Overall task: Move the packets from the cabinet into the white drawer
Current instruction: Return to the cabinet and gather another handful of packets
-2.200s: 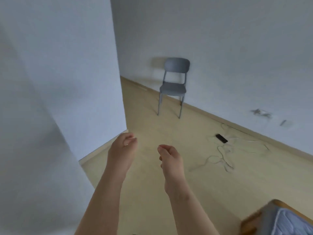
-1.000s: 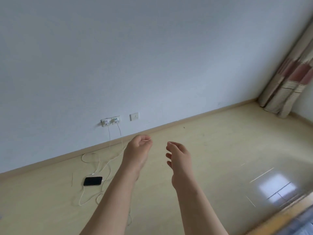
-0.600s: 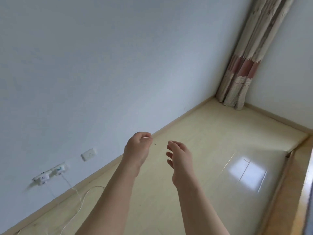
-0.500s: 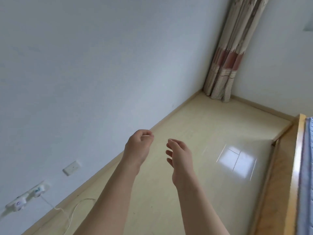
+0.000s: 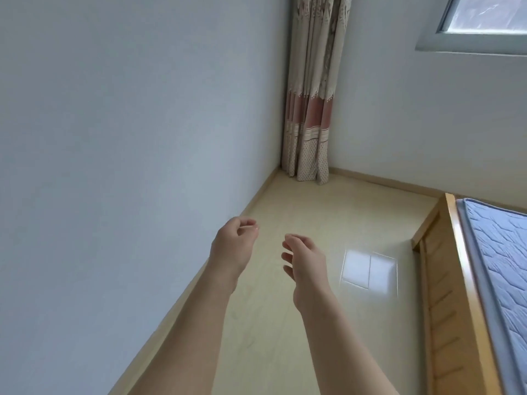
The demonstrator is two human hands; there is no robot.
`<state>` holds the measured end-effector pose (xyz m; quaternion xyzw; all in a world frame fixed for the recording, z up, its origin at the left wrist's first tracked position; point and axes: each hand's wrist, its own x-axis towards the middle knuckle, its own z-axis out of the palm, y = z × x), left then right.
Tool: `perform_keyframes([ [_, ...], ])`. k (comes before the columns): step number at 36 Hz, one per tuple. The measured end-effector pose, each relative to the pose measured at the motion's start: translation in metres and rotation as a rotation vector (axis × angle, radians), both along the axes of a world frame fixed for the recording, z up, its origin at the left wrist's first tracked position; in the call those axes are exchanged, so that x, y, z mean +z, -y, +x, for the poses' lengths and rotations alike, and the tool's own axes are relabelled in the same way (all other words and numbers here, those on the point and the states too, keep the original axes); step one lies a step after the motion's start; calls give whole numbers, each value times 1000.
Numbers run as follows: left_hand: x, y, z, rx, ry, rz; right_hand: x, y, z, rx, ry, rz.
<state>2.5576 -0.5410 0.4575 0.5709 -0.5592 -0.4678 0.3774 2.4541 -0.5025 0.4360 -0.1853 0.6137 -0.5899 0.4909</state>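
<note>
Packets, cabinet and white drawer are nowhere in our view, so we cannot tell their direction from our empty, loosely curled bare left hand point(image 5: 232, 246) and right hand point(image 5: 306, 259), held level together.

Held left hand point(image 5: 232, 246) and right hand point(image 5: 306, 260) side by side, apart, above the floor point(image 5: 313, 212). Faced curtain point(image 5: 309, 109) at twelve o'clock in the corner, wall point(image 5: 128, 138) at nine, bed point(image 5: 445, 295) at three with mattress point(image 5: 502, 266) on it, window point(image 5: 484, 15) at one.
</note>
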Motion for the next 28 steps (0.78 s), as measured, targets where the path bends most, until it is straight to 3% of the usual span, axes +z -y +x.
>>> perform_keyframes([
  [10, -11, 171, -116, -95, -55, 35, -7, 158, -110, -65, -28, 6],
  [20, 3, 382, -257, -247, -105, -11, 16, 347, -250, -270, -99, 1],
  [28, -2, 481, -399, -432, -117, 75, 11, 420, -372, -457, -66, 40],
])
